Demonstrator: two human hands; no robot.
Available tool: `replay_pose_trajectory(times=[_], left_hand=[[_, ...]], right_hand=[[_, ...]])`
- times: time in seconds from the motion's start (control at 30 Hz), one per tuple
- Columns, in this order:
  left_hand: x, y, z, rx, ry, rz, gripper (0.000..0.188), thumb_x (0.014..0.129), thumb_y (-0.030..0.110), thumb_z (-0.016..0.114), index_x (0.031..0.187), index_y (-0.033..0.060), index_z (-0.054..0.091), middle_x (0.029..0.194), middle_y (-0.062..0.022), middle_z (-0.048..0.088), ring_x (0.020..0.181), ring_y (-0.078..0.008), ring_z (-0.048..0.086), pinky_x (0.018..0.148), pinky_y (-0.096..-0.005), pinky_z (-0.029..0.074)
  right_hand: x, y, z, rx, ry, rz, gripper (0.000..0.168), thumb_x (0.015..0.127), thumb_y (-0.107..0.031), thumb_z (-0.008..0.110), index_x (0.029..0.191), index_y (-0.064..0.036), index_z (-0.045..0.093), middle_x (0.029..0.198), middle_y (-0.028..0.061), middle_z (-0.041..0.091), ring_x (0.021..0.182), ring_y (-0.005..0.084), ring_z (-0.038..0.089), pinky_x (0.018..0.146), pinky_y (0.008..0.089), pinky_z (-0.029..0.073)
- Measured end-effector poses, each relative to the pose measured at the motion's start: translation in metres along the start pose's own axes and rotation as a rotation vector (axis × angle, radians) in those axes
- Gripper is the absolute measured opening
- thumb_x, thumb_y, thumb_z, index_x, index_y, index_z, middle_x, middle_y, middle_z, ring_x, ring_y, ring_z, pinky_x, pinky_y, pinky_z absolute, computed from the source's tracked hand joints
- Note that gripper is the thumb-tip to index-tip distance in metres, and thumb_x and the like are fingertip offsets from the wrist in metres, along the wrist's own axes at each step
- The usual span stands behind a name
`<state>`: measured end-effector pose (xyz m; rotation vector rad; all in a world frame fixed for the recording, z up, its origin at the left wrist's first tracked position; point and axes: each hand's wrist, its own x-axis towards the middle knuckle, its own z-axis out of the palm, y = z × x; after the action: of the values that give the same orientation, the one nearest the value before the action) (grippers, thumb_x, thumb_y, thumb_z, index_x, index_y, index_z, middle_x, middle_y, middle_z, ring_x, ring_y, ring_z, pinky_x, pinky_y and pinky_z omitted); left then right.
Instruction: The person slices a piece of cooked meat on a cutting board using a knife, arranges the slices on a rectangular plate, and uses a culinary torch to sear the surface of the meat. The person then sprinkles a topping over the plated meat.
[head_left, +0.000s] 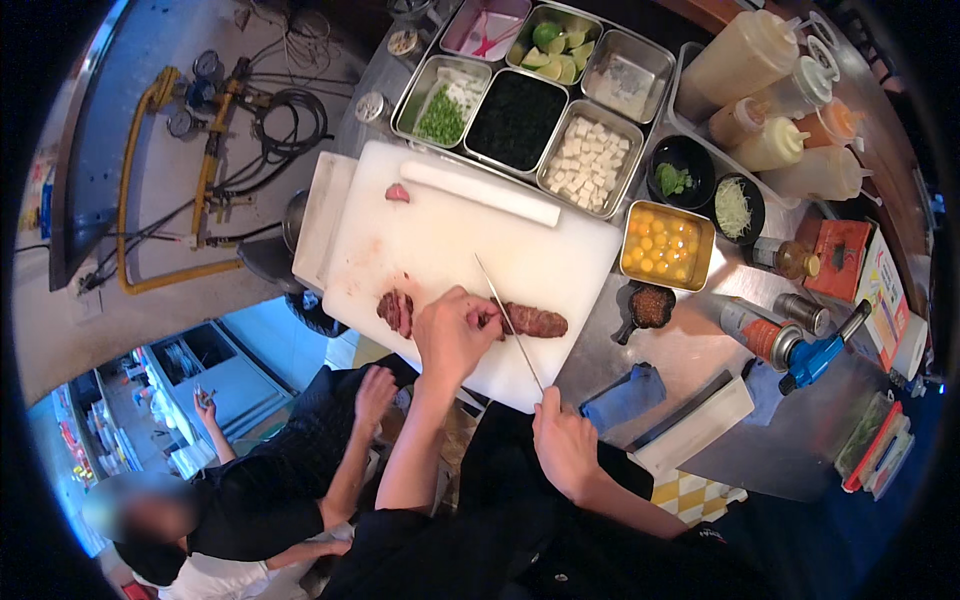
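A long piece of seared meat (536, 320) lies on the white cutting board (420, 232). My left hand (454, 330) curls its fingers around the left end of this piece, partly hiding it. In my right hand (566, 442) is the handle of a long, thin knife (522, 349). Its blade crosses the meat just right of my left fingertips; I cannot tell how deep it sits. Left of my left hand, cut meat slices (395, 313) lean together on the board. A small pinkish meat scrap (397, 193) rests farther up, near a long white bar (480, 193).
Behind the board stand metal containers of tofu cubes (589, 161), dark seaweed (517, 120) and lime wedges (559, 56). Egg yolks (664, 244) fill another at right. A blue-headed torch (814, 360) and blue cloth (626, 394) lie nearer. A co-worker's hand (375, 394) is left.
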<state>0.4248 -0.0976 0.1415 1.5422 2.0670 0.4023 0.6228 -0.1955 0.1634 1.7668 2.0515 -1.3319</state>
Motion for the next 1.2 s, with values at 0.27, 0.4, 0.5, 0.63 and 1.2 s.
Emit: replay_pose_trajectory(times=[0.27, 0.4, 0.5, 0.63, 1.2], left_hand=[[0.013, -0.002, -0.008, 0.011, -0.1, 0.051, 0.011, 0.074, 0.015, 0.087, 0.084, 0.012, 0.083, 0.071, -0.0039, 0.064, 0.062, -0.024, 0.067, 0.059, -0.0381, 0.051], [0.008, -0.01, 0.003, -0.066, -0.035, 0.08, 0.011, 0.075, 0.015, 0.086, 0.084, 0.0111, 0.082, 0.073, -0.0039, 0.065, 0.062, -0.0243, 0.068, 0.059, -0.0377, 0.051], [0.006, -0.016, 0.004, -0.13, -0.012, 0.105, 0.011, 0.076, 0.015, 0.086, 0.085, 0.0111, 0.082, 0.074, -0.0038, 0.066, 0.063, -0.0246, 0.068, 0.059, -0.0378, 0.051], [0.008, -0.022, 0.006, -0.218, -0.01, 0.187, 0.01, 0.076, 0.012, 0.086, 0.085, 0.0105, 0.082, 0.074, -0.0035, 0.068, 0.061, -0.02, 0.067, 0.058, -0.0338, 0.051], [0.016, -0.043, 0.001, -0.369, 0.003, 0.384, 0.012, 0.081, 0.012, 0.086, 0.091, 0.0116, 0.08, 0.08, -0.0009, 0.064, 0.064, -0.0176, 0.067, 0.057, -0.0314, 0.05]], right_hand=[[0.051, -0.018, 0.003, 0.101, 0.136, -0.028, 0.019, 0.109, -0.022, 0.056, 0.109, -0.006, 0.046, 0.082, 0.0242, 0.068, 0.069, 0.0495, 0.07, 0.06, 0.0588, 0.057], [0.042, -0.019, 0.013, 0.065, 0.194, 0.02, 0.019, 0.108, -0.023, 0.058, 0.11, -0.008, 0.047, 0.081, 0.0222, 0.068, 0.065, 0.0482, 0.069, 0.056, 0.0582, 0.056], [0.006, -0.015, 0.029, -0.013, 0.192, 0.11, 0.019, 0.107, -0.024, 0.058, 0.11, -0.008, 0.049, 0.08, 0.0212, 0.069, 0.065, 0.0478, 0.069, 0.056, 0.0577, 0.056], [-0.01, -0.018, 0.038, -0.062, 0.237, 0.168, 0.021, 0.106, -0.024, 0.061, 0.109, -0.007, 0.051, 0.08, 0.0209, 0.07, 0.066, 0.0471, 0.069, 0.058, 0.057, 0.056], [0.008, -0.025, 0.01, 0.145, 0.324, 0.091, 0.026, 0.105, -0.018, 0.064, 0.122, -0.003, 0.053, 0.082, 0.0245, 0.07, 0.072, 0.0453, 0.071, 0.064, 0.054, 0.055]])
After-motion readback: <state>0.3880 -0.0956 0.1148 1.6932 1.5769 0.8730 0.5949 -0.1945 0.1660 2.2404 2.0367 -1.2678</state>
